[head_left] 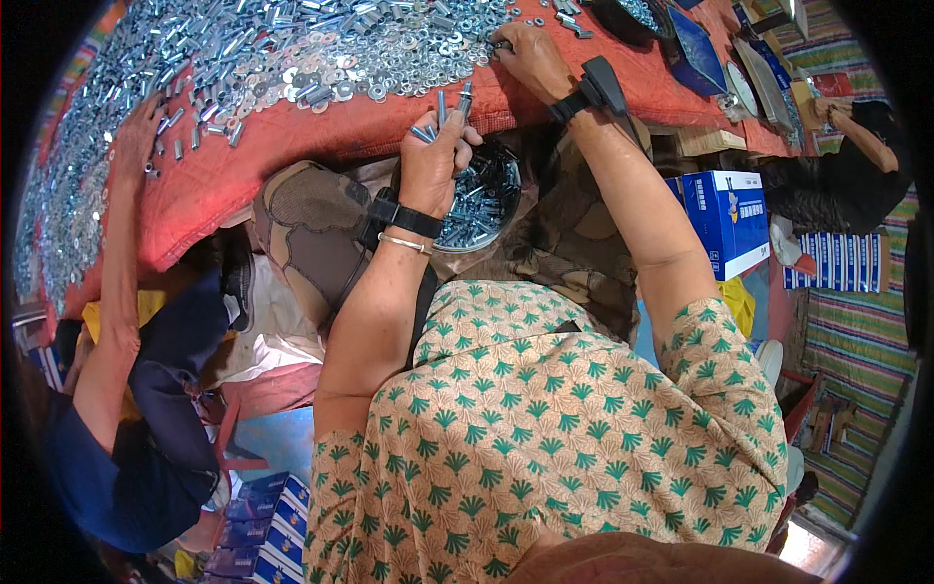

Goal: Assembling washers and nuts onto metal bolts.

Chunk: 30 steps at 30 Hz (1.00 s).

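My left hand (pixel 435 165) is closed around several bolts (pixel 442 107), shiny rods that stick out between the thumb and fingers. It hovers over a bucket (pixel 472 248) of similar metal pieces, between my knees. At the edge of the red cloth (pixel 389 119), my right hand (pixel 535 63) has its fingertips pinched together beside the loose metal parts; what they hold, if anything, is hidden. Flat round washers (pixel 331 68) lie in a wide spread left of that hand. Behind and left of them, metal sleeves (pixel 195 39) are heaped over the cloth.
A co-worker's hand (pixel 136 136) reaches into the heap at the left. Another person (pixel 861 146) sits at the far right. A blue-and-white carton (pixel 725 224) stands beside my right arm. Dark blue trays (pixel 696 58) lie at the back right. Stacked boxes (pixel 258 530) stand at lower left.
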Each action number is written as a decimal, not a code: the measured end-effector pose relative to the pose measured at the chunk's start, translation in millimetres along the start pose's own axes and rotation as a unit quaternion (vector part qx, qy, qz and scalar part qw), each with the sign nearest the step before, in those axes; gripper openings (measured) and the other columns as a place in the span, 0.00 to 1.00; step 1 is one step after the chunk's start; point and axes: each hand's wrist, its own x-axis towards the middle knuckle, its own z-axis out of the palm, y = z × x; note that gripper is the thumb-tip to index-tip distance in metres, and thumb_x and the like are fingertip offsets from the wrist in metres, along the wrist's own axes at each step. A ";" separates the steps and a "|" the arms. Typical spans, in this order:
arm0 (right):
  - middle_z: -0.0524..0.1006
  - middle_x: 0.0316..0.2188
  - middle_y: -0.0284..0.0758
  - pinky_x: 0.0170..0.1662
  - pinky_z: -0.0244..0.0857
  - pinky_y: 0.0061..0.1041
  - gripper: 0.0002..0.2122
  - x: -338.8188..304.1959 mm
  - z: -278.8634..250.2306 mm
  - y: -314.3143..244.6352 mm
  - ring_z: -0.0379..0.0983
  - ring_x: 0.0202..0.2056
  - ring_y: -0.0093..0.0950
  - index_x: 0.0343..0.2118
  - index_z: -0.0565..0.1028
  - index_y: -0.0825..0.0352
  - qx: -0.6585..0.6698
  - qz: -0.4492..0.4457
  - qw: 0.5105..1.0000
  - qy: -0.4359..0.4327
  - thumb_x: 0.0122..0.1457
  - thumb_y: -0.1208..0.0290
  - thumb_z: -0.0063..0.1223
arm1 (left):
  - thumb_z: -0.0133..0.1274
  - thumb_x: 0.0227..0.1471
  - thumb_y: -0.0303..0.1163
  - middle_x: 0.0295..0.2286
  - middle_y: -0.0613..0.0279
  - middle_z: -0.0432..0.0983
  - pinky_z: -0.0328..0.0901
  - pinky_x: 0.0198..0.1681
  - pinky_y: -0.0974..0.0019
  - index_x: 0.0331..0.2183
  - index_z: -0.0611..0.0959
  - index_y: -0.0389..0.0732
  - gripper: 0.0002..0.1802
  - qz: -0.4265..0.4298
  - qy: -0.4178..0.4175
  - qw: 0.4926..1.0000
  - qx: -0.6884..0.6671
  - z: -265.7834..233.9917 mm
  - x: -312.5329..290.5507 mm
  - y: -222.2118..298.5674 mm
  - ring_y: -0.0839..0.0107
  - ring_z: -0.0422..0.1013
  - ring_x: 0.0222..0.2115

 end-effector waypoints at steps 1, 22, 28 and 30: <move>0.76 0.29 0.44 0.37 0.67 0.33 0.09 -0.6 -0.2 -0.2 0.74 0.33 0.39 0.32 0.76 0.71 -0.009 -0.038 0.999 0.014 0.49 0.72 0.57 | 0.51 0.56 0.34 0.21 0.62 0.73 0.53 0.16 0.80 0.31 0.74 0.38 0.09 0.000 0.001 1.000 0.000 -0.7 0.4 -0.7 0.83 0.60 0.14; 0.75 0.36 0.29 0.43 0.65 0.19 0.10 -15.6 -33.8 -31.9 0.71 0.38 0.19 0.41 0.75 0.67 0.443 0.056 0.881 -0.155 0.56 0.74 0.53 | 0.50 0.56 0.33 0.21 0.62 0.73 0.52 0.16 0.80 0.31 0.74 0.38 0.08 -0.013 -0.003 1.000 -0.018 -3.4 0.2 -0.7 0.84 0.60 0.14; 0.75 0.36 0.28 0.45 0.63 0.19 0.10 -26.9 -53.4 -52.7 0.69 0.41 0.19 0.41 0.75 0.67 0.408 0.004 0.888 -0.215 0.56 0.73 0.54 | 0.52 0.56 0.34 0.20 0.62 0.73 0.52 0.16 0.80 0.32 0.74 0.37 0.09 -0.028 -0.026 0.999 0.012 -4.1 0.0 -3.3 0.84 0.60 0.13; 0.75 0.33 0.27 0.43 0.64 0.18 0.10 -29.5 -52.4 -50.7 0.70 0.38 0.17 0.41 0.75 0.66 0.429 0.000 0.879 -0.208 0.56 0.71 0.55 | 0.52 0.55 0.34 0.20 0.62 0.73 0.52 0.16 0.81 0.32 0.74 0.37 0.10 -0.017 -0.041 0.999 0.020 -3.7 -1.5 -3.2 0.84 0.59 0.13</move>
